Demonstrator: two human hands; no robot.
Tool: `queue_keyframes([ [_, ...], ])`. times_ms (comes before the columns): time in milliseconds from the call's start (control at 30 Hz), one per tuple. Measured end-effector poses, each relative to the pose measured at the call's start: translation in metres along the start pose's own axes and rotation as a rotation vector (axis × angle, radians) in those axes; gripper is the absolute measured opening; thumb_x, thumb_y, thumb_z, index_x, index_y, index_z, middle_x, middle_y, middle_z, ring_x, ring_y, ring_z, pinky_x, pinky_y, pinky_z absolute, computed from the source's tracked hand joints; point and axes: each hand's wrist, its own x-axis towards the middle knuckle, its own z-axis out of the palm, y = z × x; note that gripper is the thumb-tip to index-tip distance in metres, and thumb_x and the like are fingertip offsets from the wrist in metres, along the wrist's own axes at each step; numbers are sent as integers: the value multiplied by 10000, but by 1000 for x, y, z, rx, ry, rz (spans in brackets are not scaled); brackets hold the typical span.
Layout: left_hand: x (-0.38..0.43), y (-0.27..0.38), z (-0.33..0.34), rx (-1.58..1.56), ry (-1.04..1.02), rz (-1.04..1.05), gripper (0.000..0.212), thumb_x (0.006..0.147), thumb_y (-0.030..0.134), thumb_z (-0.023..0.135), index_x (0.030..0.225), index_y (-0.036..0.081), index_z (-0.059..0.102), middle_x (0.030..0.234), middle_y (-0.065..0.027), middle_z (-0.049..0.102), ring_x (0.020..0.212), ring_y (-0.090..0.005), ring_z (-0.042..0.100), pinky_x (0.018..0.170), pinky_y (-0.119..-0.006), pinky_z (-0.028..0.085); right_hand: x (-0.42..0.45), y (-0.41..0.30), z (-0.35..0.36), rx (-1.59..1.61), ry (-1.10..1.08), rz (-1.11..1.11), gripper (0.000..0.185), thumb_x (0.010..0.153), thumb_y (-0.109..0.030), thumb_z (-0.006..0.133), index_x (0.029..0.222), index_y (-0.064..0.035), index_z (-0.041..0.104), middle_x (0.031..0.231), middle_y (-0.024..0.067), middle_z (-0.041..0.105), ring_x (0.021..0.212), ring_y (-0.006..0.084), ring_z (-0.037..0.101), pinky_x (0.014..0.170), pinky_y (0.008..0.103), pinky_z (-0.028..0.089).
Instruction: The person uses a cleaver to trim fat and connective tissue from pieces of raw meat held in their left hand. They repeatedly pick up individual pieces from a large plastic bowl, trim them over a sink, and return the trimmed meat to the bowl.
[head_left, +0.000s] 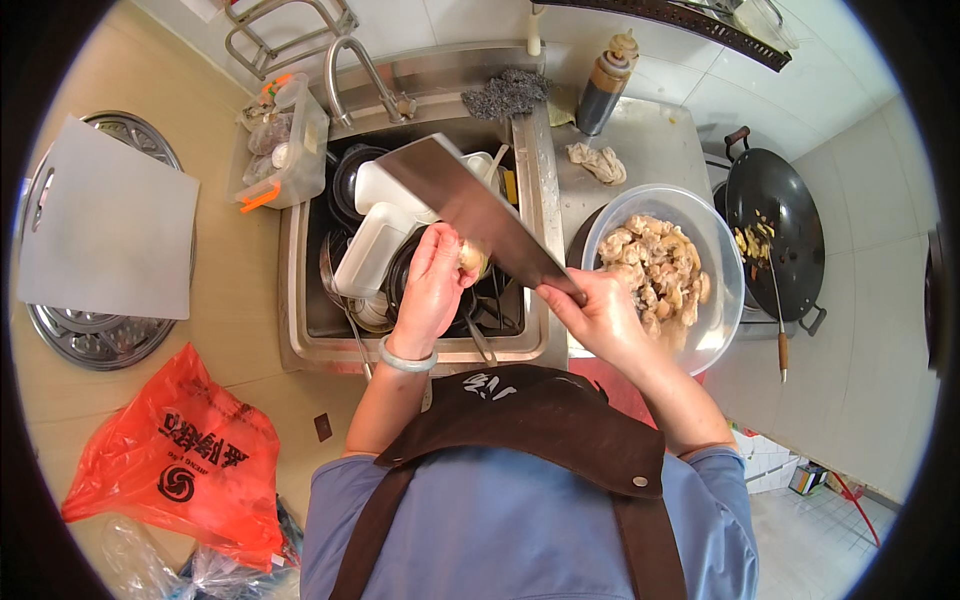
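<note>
My right hand grips the handle end of a broad metal cleaver, its blade slanting up and left over the sink. Between the fingers of my left hand is a small pale yellowish piece of food, partly hidden by fingers and blade; its kind is unclear. White plastic trays, dark pots and bowls lie in the sink beneath. Right of my right hand, a clear plastic bowl holds pale raw-looking meat pieces.
A black wok with chopped bits and a wooden-handled utensil sits far right. A sauce bottle, crumpled cloth, faucet, lidless plastic box, white cutting board and red plastic bag surround the sink.
</note>
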Motion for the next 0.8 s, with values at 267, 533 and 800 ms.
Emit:
queue_keyframes([
  [267,4,-1,1,111,75,3,219,966,206,356,1051,47,479,786,-17,484,633,-92,415,546,-223,325,4,20,5,-56,129,33,124,798,-145,618,834,-30,649,589,146,591,515,267,600,483,345,467],
  [533,2,-2,-5,585,158,101,305,966,257,317,930,28,514,771,-13,503,641,-77,438,566,-216,368,17,25,6,-114,112,181,140,798,-152,620,827,-18,645,598,168,581,517,275,597,484,360,464],
  [800,-1,-1,5,816,231,311,305,960,220,333,895,-8,525,776,-66,557,711,-132,505,675,-264,412,11,7,11,-47,47,47,137,796,-148,616,842,-21,641,618,175,573,554,325,584,486,361,454],
])
